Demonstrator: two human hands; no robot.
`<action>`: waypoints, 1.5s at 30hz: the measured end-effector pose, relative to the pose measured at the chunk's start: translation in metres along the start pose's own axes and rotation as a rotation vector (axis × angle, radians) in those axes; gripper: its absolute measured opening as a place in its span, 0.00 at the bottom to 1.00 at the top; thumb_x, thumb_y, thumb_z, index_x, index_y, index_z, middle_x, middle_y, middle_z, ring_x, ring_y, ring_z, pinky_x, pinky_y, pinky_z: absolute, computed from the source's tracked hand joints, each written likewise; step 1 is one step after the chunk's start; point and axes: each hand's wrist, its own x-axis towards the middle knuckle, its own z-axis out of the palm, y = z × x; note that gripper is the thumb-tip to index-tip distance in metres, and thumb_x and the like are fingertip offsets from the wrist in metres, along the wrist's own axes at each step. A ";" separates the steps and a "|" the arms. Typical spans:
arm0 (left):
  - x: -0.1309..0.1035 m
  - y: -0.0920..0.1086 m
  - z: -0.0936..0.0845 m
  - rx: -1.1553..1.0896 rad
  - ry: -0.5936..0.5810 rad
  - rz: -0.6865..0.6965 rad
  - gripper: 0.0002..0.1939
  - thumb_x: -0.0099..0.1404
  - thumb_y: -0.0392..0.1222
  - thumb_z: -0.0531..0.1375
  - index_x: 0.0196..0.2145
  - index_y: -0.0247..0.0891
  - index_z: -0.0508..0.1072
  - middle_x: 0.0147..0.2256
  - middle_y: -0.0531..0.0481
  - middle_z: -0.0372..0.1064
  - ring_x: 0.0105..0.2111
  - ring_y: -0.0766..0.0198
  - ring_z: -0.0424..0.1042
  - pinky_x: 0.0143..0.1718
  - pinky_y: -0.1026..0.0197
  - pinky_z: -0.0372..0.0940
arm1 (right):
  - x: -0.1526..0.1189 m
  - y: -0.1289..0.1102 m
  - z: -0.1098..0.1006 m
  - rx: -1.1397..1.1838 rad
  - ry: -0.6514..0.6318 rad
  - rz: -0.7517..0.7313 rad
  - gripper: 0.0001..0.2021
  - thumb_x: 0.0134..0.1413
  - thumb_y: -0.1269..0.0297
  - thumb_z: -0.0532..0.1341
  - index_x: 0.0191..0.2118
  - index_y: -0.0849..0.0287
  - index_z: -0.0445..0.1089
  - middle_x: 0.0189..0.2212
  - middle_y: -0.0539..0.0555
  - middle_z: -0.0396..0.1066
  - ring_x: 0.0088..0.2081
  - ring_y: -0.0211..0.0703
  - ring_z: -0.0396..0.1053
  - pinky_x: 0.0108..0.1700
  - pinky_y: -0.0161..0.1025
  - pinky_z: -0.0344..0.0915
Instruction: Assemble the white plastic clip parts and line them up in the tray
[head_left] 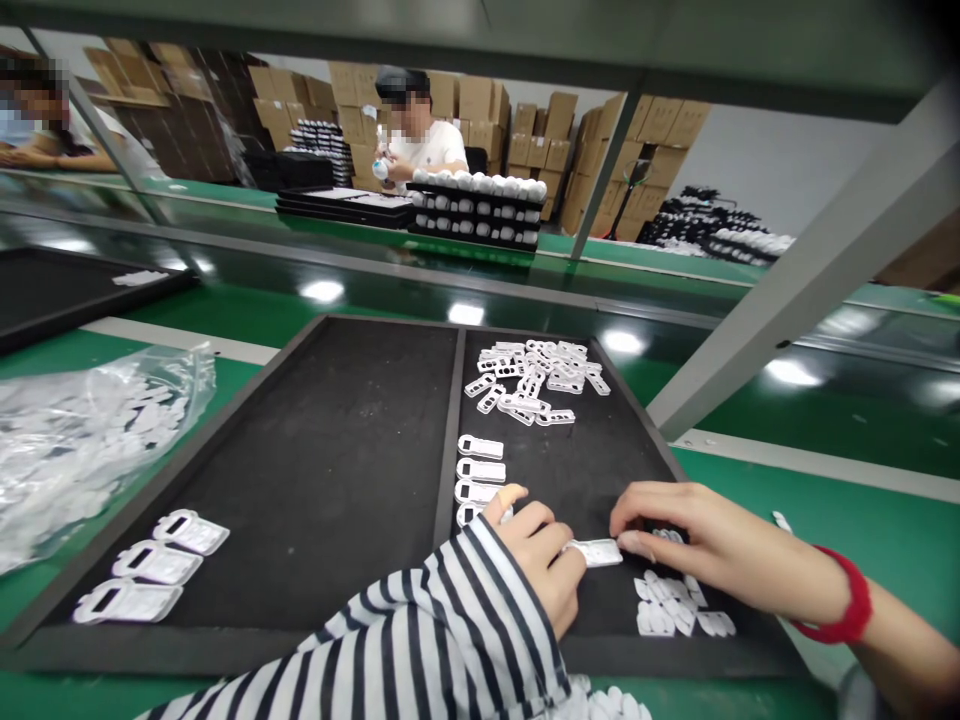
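Starting at left: plastic bag [82, 440] of white parts lain on green bench, three finished pieces [154, 562] laid at near-left of black tray [337, 450]. Left hand [541, 560] pinched on small white plastic part [598, 552], right hand [697, 545] pressed fingertips-down at its other end. Judged mid-assembly; steady alignment needed next. Part flat, slotted, resting in right compartment, below laid row [480, 470].
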 end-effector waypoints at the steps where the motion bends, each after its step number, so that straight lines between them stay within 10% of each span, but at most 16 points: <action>1: 0.000 0.000 0.000 0.004 -0.017 -0.002 0.03 0.62 0.33 0.56 0.32 0.37 0.69 0.35 0.52 0.73 0.35 0.62 0.67 0.50 0.50 0.53 | -0.001 0.000 0.000 -0.012 -0.011 -0.011 0.13 0.67 0.56 0.51 0.39 0.53 0.71 0.37 0.51 0.72 0.37 0.41 0.70 0.40 0.38 0.64; 10: 0.002 0.002 -0.002 -0.038 0.013 -0.012 0.06 0.64 0.36 0.54 0.37 0.38 0.72 0.35 0.50 0.72 0.36 0.61 0.67 0.49 0.50 0.54 | -0.002 -0.014 0.014 -0.359 -0.053 -0.045 0.13 0.66 0.62 0.52 0.43 0.51 0.74 0.39 0.54 0.72 0.37 0.47 0.71 0.41 0.44 0.65; 18: 0.004 0.010 -0.007 -0.014 0.017 -0.069 0.08 0.63 0.33 0.56 0.39 0.40 0.72 0.42 0.52 0.71 0.40 0.63 0.67 0.54 0.49 0.52 | 0.010 0.001 0.012 -0.148 0.093 -0.039 0.08 0.65 0.66 0.52 0.37 0.56 0.68 0.38 0.53 0.69 0.38 0.42 0.69 0.41 0.40 0.66; 24: 0.003 0.008 -0.013 -0.024 -0.043 0.061 0.07 0.66 0.34 0.54 0.38 0.39 0.71 0.43 0.51 0.71 0.41 0.62 0.67 0.54 0.49 0.52 | 0.060 0.014 0.008 -0.153 0.270 0.011 0.11 0.64 0.60 0.53 0.36 0.56 0.70 0.38 0.55 0.71 0.34 0.43 0.69 0.38 0.42 0.67; 36: 0.000 0.007 -0.011 -0.007 -0.102 0.025 0.06 0.67 0.37 0.54 0.35 0.38 0.71 0.39 0.52 0.71 0.38 0.63 0.65 0.50 0.51 0.53 | 0.148 -0.031 0.011 -0.210 0.242 -0.137 0.08 0.60 0.67 0.56 0.37 0.56 0.73 0.35 0.52 0.77 0.37 0.43 0.72 0.41 0.39 0.66; 45: -0.001 0.004 -0.010 -0.010 -0.067 0.080 0.05 0.66 0.36 0.54 0.35 0.37 0.70 0.37 0.52 0.70 0.36 0.63 0.65 0.50 0.51 0.53 | 0.140 0.011 -0.011 -0.349 0.409 -0.058 0.10 0.57 0.62 0.57 0.39 0.61 0.72 0.40 0.61 0.71 0.46 0.54 0.67 0.51 0.52 0.62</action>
